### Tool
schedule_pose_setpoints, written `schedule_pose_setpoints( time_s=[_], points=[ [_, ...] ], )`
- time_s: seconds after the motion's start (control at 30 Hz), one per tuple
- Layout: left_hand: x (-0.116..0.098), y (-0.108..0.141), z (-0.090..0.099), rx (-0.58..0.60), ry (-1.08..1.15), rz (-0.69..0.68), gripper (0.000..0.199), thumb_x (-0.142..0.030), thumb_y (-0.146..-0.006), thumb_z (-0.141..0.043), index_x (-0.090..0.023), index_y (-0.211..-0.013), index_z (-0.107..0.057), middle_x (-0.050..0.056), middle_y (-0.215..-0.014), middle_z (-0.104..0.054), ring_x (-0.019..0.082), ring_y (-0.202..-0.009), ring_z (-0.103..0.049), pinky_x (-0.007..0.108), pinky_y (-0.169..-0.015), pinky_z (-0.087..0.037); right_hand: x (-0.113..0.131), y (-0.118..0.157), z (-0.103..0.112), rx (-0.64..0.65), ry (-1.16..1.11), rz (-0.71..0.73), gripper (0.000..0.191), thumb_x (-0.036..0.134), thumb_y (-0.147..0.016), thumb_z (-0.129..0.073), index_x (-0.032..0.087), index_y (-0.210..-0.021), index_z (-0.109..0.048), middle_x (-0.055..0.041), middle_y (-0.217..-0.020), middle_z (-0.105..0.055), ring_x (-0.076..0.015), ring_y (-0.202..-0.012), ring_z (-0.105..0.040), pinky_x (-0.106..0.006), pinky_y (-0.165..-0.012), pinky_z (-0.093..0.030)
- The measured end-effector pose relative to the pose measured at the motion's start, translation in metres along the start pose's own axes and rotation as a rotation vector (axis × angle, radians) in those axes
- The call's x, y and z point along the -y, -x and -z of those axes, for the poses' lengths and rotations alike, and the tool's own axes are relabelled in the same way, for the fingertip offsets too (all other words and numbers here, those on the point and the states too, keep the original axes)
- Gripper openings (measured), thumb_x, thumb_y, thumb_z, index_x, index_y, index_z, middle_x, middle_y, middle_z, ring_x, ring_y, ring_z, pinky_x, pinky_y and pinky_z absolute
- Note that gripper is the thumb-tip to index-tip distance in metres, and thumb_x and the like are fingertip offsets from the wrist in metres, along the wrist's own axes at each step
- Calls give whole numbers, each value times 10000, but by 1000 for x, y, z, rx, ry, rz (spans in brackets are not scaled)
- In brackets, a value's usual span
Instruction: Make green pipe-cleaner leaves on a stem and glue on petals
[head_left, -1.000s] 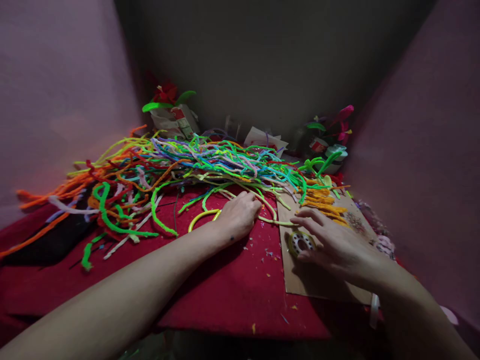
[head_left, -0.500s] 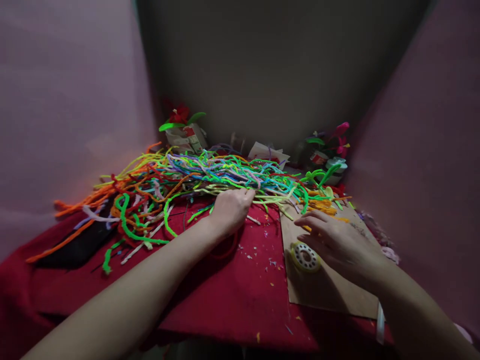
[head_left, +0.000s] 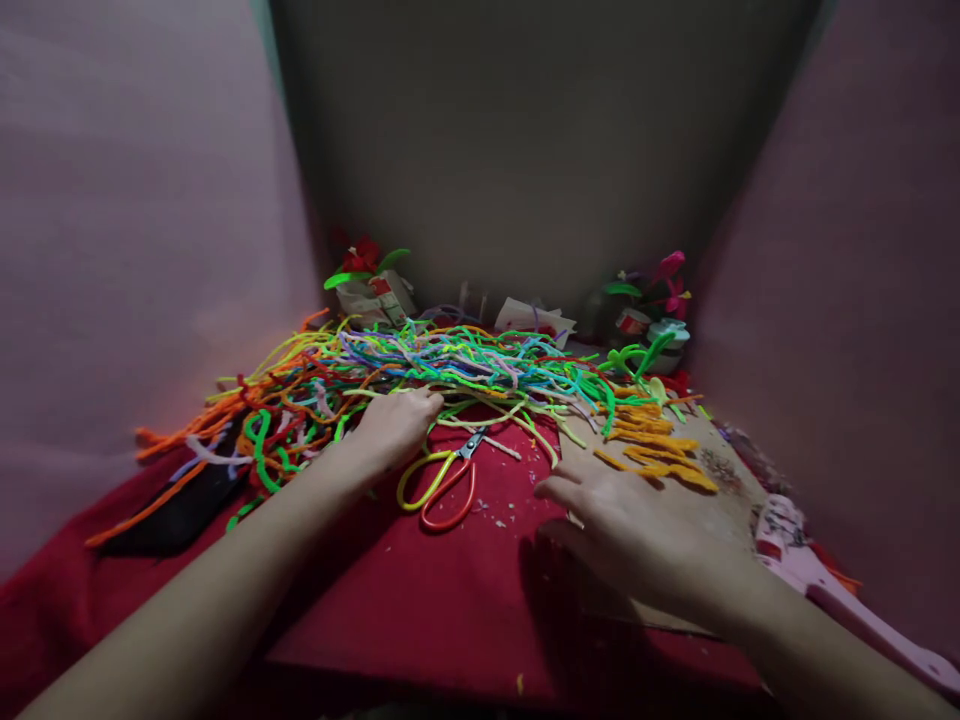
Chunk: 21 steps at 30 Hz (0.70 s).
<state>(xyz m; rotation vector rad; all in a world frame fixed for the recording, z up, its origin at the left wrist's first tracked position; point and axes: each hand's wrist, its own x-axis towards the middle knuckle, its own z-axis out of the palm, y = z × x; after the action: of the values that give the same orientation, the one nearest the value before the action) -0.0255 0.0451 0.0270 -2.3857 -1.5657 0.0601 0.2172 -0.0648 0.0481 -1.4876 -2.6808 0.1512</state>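
My left hand (head_left: pixel 401 425) is at the near edge of a heap of coloured pipe cleaners (head_left: pixel 457 355), its fingers pinched together on a pale green pipe cleaner (head_left: pixel 536 435). Part of that pinch is hidden by the hand itself. Just to the right of it lie scissors (head_left: pixel 461 468) with one yellow and one red handle, resting on the red cloth (head_left: pixel 435 600). My right hand (head_left: pixel 630 520) hovers over the left part of a brown board (head_left: pixel 675 440), fingers stretched and apart, close to the pale green strand's end. Nothing shows in it.
Orange pipe cleaners (head_left: pixel 660 450) lie on the board. A pink handled tool (head_left: pixel 817 580) sits at the right, a black flat object (head_left: pixel 176 515) at the left. Behind the heap are a box (head_left: pixel 390 295), white paper (head_left: pixel 534 318) and a pale jar (head_left: pixel 667 335).
My left hand has moved left, uncovering the scissors. My right hand has come left and nearer, and the tape roll is now out of sight. The view has shifted, showing the pink tool.
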Motion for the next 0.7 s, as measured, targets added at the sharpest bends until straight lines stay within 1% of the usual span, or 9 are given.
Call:
schedule_pose_setpoints(
  time_s=[0.07,0.13,0.23,0.3,0.33,0.37,0.4,0.53,0.7],
  points=[
    [1,-5,-12,-5,-11,40,272,-105,-821,-347,-158,-908,-599,128,-918,-665,254,-797,-657,302,-578,-469,10,0,-6,23,-23,91,116,243,-859,-509,187,-853,-610,-49,-860,-647,-178,-752,-598,-289,-620,-382],
    [-3,-11,-17,-17,-20,64,291,-90,-820,-332,-128,-932,-597,155,-887,-668,282,-789,-663,338,-586,-484,19,-1,-13,28,-27,190,94,237,-848,-529,177,-870,-597,-49,-866,-655,-176,-744,-600,-288,-611,-378],
    [-13,-19,-18,-50,-26,85,307,-102,-844,-306,-99,-990,-577,178,-877,-662,304,-788,-665,364,-592,-494,34,-4,-26,30,0,331,103,260,-828,-557,167,-863,-583,-48,-847,-657,-170,-696,-590,-291,-563,-361],
    [-18,-25,-18,-71,-27,99,324,-107,-861,-285,-95,-1027,-563,187,-891,-657,302,-814,-664,368,-618,-497,45,-7,-39,69,46,391,111,273,-815,-568,165,-835,-583,-42,-804,-654,-167,-634,-575,-295,-504,-335],
    [-18,-27,-18,-72,-28,107,329,-107,-864,-279,-92,-1029,-564,190,-891,-658,302,-818,-664,371,-627,-497,49,-8,-47,62,73,430,123,290,-799,-582,167,-811,-584,-38,-769,-648,-172,-604,-566,-298,-476,-318],
    [-17,-29,-19,-69,-28,116,332,-108,-865,-279,-90,-1025,-569,191,-889,-659,305,-820,-664,373,-630,-497,53,-9,-56,24,96,464,123,294,-792,-590,172,-781,-580,-30,-723,-638,-174,-584,-557,-295,-459,-306],
    [-16,-30,-20,-62,-29,125,332,-111,-865,-283,-89,-1019,-576,192,-887,-661,307,-820,-664,374,-631,-497,56,-10,-65,-45,120,474,102,270,-787,-590,178,-750,-565,-22,-688,-622,-171,-565,-543,-291,-450,-301],
    [-8,-33,-25,-26,-29,151,334,-128,-865,-296,-96,-1018,-592,192,-883,-667,305,-835,-664,373,-646,-498,60,-10,-96,-333,142,540,170,265,-803,-556,185,-665,-499,-8,-602,-540,-154,-544,-484,-275,-442,-284],
    [-17,-32,-24,37,-17,95,342,-117,-854,-307,-109,-998,-616,168,-890,-663,280,-848,-661,348,-661,-497,63,-12,-109,-629,0,456,246,155,-826,-457,181,-582,-469,4,-525,-481,-132,-488,-412,-288,-448,-267]
  ],
)
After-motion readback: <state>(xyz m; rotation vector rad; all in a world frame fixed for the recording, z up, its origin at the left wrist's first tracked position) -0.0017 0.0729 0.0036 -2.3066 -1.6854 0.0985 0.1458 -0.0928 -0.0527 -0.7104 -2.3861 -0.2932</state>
